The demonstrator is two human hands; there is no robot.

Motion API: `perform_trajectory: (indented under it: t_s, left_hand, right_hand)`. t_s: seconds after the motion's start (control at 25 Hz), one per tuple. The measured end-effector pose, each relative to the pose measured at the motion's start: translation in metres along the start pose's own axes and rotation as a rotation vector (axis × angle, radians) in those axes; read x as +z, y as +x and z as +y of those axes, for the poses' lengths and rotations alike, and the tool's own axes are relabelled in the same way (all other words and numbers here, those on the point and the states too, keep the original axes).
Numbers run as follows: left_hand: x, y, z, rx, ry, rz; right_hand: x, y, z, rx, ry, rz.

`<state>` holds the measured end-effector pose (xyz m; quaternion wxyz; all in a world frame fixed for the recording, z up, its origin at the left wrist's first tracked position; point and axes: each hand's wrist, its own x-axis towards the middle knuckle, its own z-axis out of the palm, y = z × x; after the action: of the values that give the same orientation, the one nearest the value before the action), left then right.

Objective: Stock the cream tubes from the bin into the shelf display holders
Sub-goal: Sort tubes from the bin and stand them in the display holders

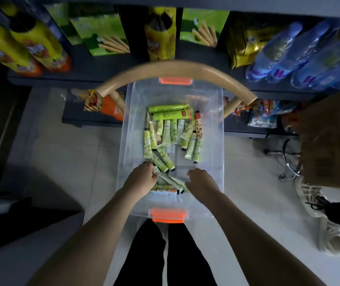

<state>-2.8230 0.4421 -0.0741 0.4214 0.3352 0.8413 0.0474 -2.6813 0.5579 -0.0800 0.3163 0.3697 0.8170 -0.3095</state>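
Head view: my left hand (142,179) curls its fingers round a few green-and-white cream tubes (168,132) at the near end of the clear plastic bin with orange latches (127,124). Most tubes lie loose mid-bin. My right hand (201,180) is down beside them, can't tell if it holds any. Best to gather a small bunch, caps one way, then lift clear of the wall. No display holders in view.

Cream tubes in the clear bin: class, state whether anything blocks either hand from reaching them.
Nothing visible does. The clear bin has no lid, and the left hand and right hand are inside it at the near-end cream tubes. The left hand's fingers curl onto tubes; the right's contact is unclear.
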Motion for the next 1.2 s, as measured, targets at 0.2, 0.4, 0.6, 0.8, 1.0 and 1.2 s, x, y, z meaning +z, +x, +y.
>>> perform_trajectory:
  t_s: [0.2, 0.4, 0.6, 0.8, 1.0, 1.2]
  left_hand:
    - [0.029, 0.049, -0.010, -0.118, -0.146, 0.072]
    - [0.054, 0.086, -0.021, -0.310, -0.401, 0.127]
    - [0.085, 0.106, -0.038, -0.473, -0.601, 0.228]
    - [0.092, 0.116, -0.038, -0.533, -0.707, 0.302]
    - [0.081, 0.123, -0.029, -0.570, -0.638, 0.245]
    - [0.080, 0.134, -0.023, -0.688, -0.778, 0.251]
  right_hand:
    - [0.025, 0.050, -0.002, 0.059, 0.139, -0.012]
    - [0.039, 0.104, -0.012, 0.163, 0.486, 0.070]
    - [0.057, 0.132, -0.022, 0.187, 0.641, 0.202]
    - [0.061, 0.135, -0.021, 0.238, 0.705, 0.193]
    - [0.058, 0.133, -0.017, 0.326, 0.878, 0.179]
    - [0.055, 0.127, -0.002, 0.432, 1.056, 0.249]
